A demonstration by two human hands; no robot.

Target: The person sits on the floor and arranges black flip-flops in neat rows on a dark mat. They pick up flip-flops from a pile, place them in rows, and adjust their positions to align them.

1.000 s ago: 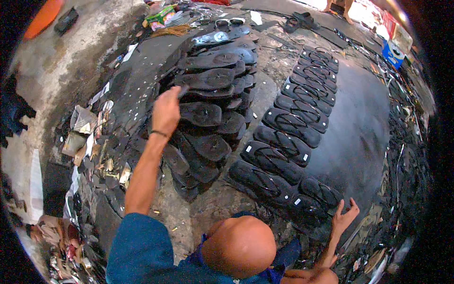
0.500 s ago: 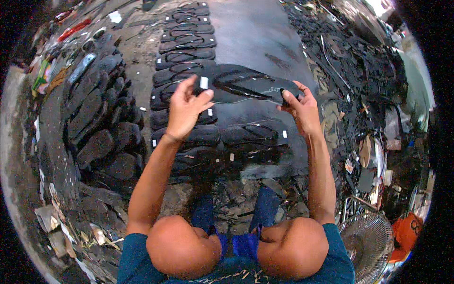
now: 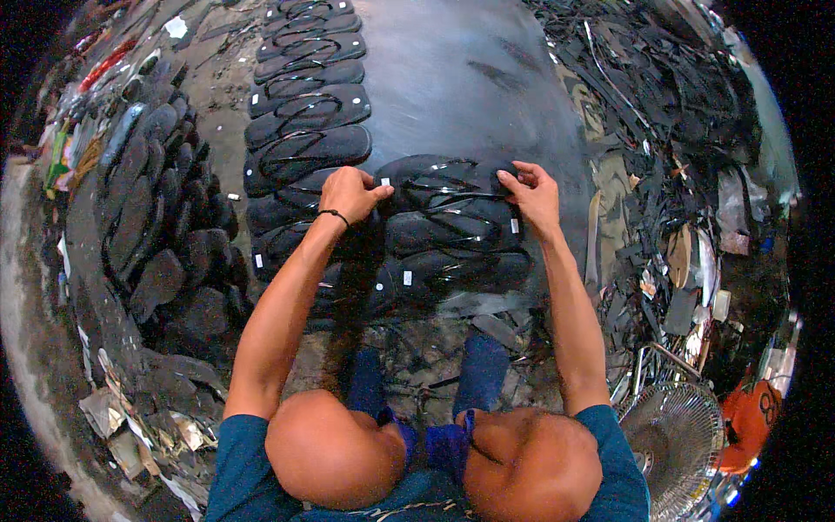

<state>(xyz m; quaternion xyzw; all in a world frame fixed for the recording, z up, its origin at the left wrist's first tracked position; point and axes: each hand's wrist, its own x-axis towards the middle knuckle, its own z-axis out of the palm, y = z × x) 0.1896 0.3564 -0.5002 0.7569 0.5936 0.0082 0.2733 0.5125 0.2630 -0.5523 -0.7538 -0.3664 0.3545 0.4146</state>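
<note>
A black flip-flop (image 3: 424, 170) with a thin glossy strap lies crosswise between my hands, on or just above a smooth dark sheet. My left hand (image 3: 350, 195) pinches its left end beside a small white sticker. At the other end, the thumb and fingers of my right hand (image 3: 534, 197) are closed on its edge. Directly nearer to me is another black flip-flop (image 3: 487, 233), with a third flip-flop (image 3: 509, 268) below that one. To the left, a long column of matching flip-flops (image 3: 306, 150) runs away from me, partly covered by my left hand and forearm.
The dark sheet (image 3: 435, 78) stretches away from me. A heap of black soles (image 3: 143, 209) sits at the left. Black scraps (image 3: 670, 113) pile up at the right. A wire-caged fan (image 3: 674, 444) and an orange object (image 3: 750, 426) stand at the lower right.
Both hands have brought the flip-flop nearer and down, from above the sheet to beside the two others. The view has also shifted, moving the left column leftward.
</note>
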